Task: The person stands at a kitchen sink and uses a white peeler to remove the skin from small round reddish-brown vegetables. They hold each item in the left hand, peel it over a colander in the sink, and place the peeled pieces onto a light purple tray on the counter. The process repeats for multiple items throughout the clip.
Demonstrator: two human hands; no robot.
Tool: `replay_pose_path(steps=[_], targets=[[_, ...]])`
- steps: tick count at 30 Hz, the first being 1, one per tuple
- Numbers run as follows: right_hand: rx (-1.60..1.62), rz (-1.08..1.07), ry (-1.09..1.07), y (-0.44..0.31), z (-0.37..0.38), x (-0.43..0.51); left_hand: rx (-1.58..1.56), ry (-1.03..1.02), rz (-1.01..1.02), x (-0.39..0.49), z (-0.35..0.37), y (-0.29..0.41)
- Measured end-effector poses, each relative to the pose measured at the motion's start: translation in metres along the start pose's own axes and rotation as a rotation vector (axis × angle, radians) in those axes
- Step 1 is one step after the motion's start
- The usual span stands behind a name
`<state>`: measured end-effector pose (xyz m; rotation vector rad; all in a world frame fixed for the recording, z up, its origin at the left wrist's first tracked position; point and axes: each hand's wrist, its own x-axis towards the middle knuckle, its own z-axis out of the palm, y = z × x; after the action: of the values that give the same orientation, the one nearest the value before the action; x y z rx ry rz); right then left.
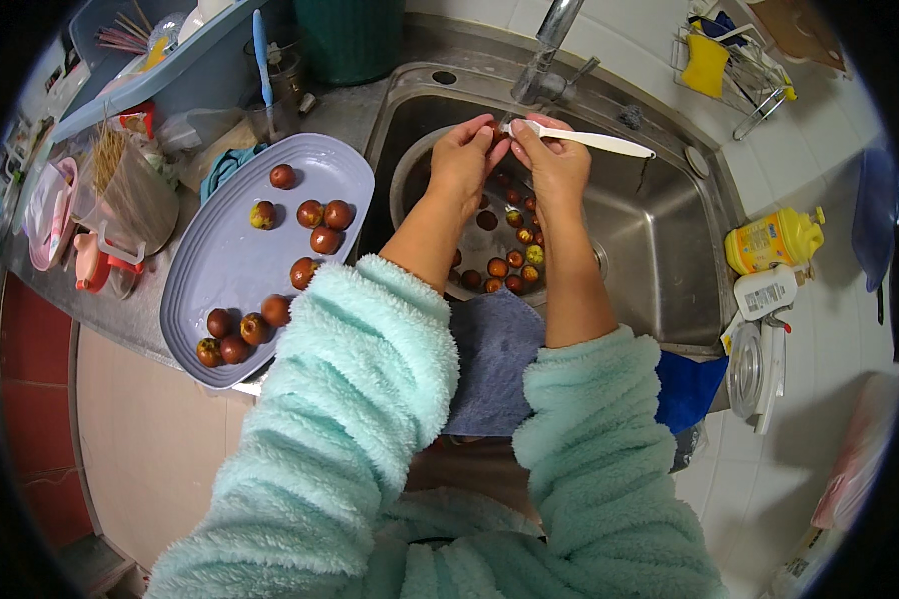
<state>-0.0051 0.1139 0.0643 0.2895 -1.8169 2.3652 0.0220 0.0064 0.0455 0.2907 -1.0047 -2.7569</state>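
Observation:
Over the sink, my left hand [461, 161] holds a small reddish-brown round fruit [499, 133], mostly hidden by the fingers, under the faucet. My right hand [556, 157] grips a white-handled brush [595, 140], its head against the fruit and its handle pointing right. Below both hands a round basin [404, 176] in the sink holds several more fruits [497, 266], some brown, some yellowish. To the left, an oval lavender tray [232, 247] carries several of the same fruits [310, 213], spread in loose groups; my left sleeve covers part of its edge.
The metal faucet [543, 71] rises behind the hands. A blue-grey cloth [491, 359] hangs over the sink's front edge. Yellow and white bottles [764, 241] stand at the right. A plastic jug of sticks [138, 198], a blue rack [195, 82] and a dark green bin [348, 37] are at the left.

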Motion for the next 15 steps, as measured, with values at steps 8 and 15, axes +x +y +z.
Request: replay_pose_path(steps=[8,15], targets=[[-0.116,-0.032,-0.055,0.0028,-0.0045,0.0041,0.042,-0.006,0.005,-0.0028,0.0011,0.0019],[-0.09,-0.074,-0.053,0.0051,-0.005,0.0046,0.074,-0.005,0.0,-0.0017,0.0005,-0.0023]])
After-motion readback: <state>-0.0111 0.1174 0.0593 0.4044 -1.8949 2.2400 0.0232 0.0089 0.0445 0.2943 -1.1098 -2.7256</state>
